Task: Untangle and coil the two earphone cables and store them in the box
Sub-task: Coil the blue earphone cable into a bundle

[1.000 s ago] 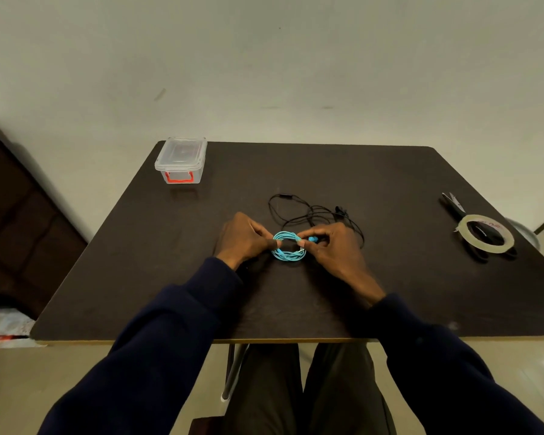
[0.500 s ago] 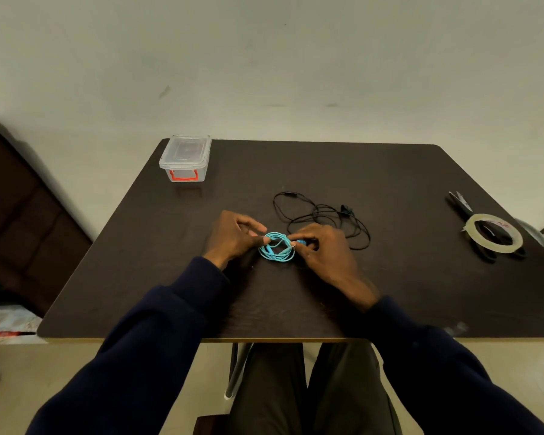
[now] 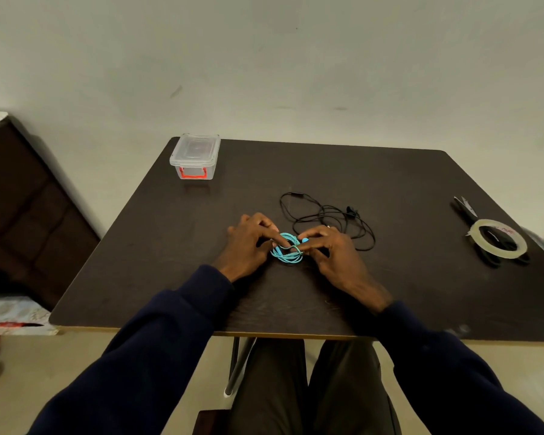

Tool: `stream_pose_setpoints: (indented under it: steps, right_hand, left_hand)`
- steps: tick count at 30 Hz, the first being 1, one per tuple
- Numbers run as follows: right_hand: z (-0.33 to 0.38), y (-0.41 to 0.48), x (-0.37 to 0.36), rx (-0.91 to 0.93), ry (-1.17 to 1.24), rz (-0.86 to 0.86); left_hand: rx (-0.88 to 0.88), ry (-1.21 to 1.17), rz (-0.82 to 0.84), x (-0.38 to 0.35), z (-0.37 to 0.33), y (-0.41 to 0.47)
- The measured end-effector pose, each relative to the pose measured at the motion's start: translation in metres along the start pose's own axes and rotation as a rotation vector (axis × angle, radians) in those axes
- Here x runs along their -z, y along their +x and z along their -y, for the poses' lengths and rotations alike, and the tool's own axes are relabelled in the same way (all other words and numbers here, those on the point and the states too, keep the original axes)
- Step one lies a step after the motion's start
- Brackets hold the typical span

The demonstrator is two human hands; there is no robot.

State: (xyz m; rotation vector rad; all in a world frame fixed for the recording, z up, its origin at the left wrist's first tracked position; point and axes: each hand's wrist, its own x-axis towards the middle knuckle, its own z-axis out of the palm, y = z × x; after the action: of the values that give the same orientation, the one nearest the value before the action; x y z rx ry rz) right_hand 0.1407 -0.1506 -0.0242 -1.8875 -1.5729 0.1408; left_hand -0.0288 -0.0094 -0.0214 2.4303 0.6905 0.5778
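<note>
From the head camera, a dark surface (image 3: 374, 171) stood against a pale wall, and the person's two dark-sleeved arms reached over its near edge. The blue earphone cable (image 3: 288, 255) lay wound into a small coil on the surface between the hands, near the middle. The left hand (image 3: 248, 243) had its grip clamped on the coil's left side, fingers curled and pinching the strands. The right hand (image 3: 333, 255) had its grip clamped on the right side, thumb and forefinger pinching a blue end piece against the loops. Just behind the right hand the black earphone cable (image 3: 327, 216) sprawled in loose, uncoiled loops. The clear box (image 3: 195, 157), lid on and with a red latch facing the person, sat at the far left corner, well apart from both cables. At the right edge a tape roll (image 3: 475, 235) rested on black scissors (image 3: 464, 207).
</note>
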Motion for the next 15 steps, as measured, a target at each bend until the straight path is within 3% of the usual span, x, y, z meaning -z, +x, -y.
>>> stream_pose_setpoints:
  steps: [6,11,15]
  right_hand:
    - [0.002,-0.004,0.006,0.043,-0.009,0.059]
    - [0.004,-0.006,0.009,0.082,-0.085,0.102]
    - [0.004,-0.008,0.007,0.113,-0.135,0.098]
  left_hand:
    - [-0.214,0.135,0.024,0.007,0.005,-0.002]
    - [-0.446,0.380,0.102,0.019,0.011,-0.004]
    - [-0.538,0.390,0.143,0.025,0.015,-0.002]
